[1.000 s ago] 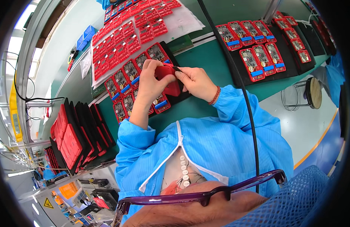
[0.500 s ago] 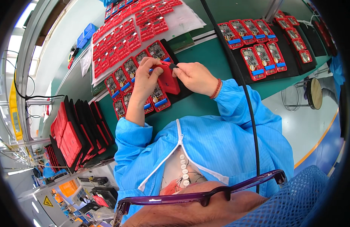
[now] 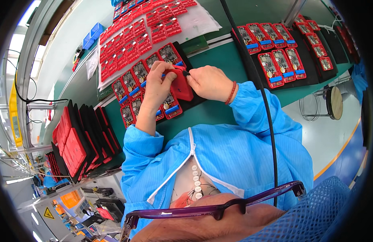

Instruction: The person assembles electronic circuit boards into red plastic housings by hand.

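Casing (image 3: 183, 86), red and smooth-faced, held tilted over the right end of the nearest black pad (image 3: 197, 100), between both hands. Gripped at far left by the left hand (image 3: 157, 82), thumb and fingers pinching its edge. Met at far right by the right hand (image 3: 212, 83), thumb and fingers pressed together, seemingly on a small black piece (image 3: 186, 74); too small to tell how far seated. Judged mid-step, not yet finished on this unit.

Just left, on the same pad, two rows of open red units (image 3: 129, 82), boards and blue strips uncovered; to all appearance left to do. Farther off, on a white sheet (image 3: 204, 24), many red parts (image 3: 126, 52) in rows, perhaps at an earlier stage. Across to the right, on another dark pad (image 3: 310, 66), more open units (image 3: 282, 64), boards likewise bare, so presumably also waiting. Under these pads, a green counter (image 3: 214, 114). At near left, black pads standing upright (image 3: 76, 121), bearing flat red casings (image 3: 72, 149); possibly done, but impossible to confirm. By this view, much left.
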`<state>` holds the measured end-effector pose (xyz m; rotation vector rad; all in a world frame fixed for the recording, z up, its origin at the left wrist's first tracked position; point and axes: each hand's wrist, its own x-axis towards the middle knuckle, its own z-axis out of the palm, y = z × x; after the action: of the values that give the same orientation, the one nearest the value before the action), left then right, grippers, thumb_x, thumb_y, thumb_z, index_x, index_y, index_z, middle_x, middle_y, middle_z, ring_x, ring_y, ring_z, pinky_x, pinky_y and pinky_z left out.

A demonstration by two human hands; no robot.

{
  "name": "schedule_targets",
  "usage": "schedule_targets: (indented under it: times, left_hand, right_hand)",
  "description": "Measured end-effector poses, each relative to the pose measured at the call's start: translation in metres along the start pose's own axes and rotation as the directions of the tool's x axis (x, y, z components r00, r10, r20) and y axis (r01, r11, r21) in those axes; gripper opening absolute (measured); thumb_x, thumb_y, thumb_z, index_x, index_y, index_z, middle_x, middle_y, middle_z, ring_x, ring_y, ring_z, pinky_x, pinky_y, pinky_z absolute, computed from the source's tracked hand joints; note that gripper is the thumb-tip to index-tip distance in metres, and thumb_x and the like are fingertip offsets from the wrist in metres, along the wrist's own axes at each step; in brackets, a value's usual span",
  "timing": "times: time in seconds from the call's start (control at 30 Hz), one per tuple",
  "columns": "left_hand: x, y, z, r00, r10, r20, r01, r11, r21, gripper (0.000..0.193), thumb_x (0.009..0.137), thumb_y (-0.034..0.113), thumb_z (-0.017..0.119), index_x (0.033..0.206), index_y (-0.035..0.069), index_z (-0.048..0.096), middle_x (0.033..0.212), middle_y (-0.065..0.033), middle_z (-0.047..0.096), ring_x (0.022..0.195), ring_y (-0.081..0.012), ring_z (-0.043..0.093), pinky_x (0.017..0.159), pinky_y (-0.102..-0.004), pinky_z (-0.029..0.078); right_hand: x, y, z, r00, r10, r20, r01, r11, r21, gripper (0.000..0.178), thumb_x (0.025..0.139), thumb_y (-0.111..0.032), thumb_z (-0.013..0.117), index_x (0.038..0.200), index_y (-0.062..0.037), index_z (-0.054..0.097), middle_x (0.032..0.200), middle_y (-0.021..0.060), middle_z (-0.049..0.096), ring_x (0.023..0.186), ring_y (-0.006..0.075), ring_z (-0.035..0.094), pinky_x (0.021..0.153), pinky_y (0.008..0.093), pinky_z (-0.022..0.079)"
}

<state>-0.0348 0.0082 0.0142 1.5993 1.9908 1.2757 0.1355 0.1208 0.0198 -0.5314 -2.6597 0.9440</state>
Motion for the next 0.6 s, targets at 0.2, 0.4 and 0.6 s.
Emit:
schedule_targets:
  times: [0.2,0.4,0.6]
  left_hand:
    - [0.000,0.014,0.003,1.000,0.008,0.021,-0.008,0.999,0.033,0.015,0.082,-0.002,0.065,0.095,-0.001,0.059,0.096,-0.0081,0.056,0.088,-0.0178,0.059,0.076,-0.0290,0.049]
    - [-0.002,0.010,0.000,1.000,0.017,0.010,-0.018,0.994,0.111,0.018,0.081,-0.003,0.064,0.097,0.000,0.059,0.098,-0.0094,0.055,0.090,-0.0225,0.059,0.078,-0.0320,0.049]
    - [-0.002,0.013,0.004,0.987,0.158,0.016,-0.158,0.968,0.195,0.019,0.079,-0.005,0.064,0.096,0.002,0.058,0.107,-0.0116,0.055,0.099,-0.0272,0.057,0.082,-0.0330,0.049]
  right_hand:
    - [0.019,0.002,-0.028,0.955,0.053,0.291,-0.086,0.991,0.102,0.028,0.088,-0.022,0.054,0.074,-0.0004,0.063,0.073,0.0221,0.063,0.072,0.0418,0.062,0.066,0.0498,0.050]
    - [0.014,-0.012,-0.021,0.984,0.013,0.180,0.040,0.958,-0.285,0.024,0.084,-0.019,0.053,0.079,-0.0021,0.069,0.077,0.0211,0.067,0.077,0.0387,0.067,0.070,0.0457,0.053]
    - [0.018,0.006,-0.029,0.905,0.065,0.421,-0.195,0.941,0.275,0.027,0.085,-0.020,0.050,0.079,-0.0031,0.070,0.077,0.0209,0.067,0.080,0.0382,0.067,0.073,0.0462,0.052]
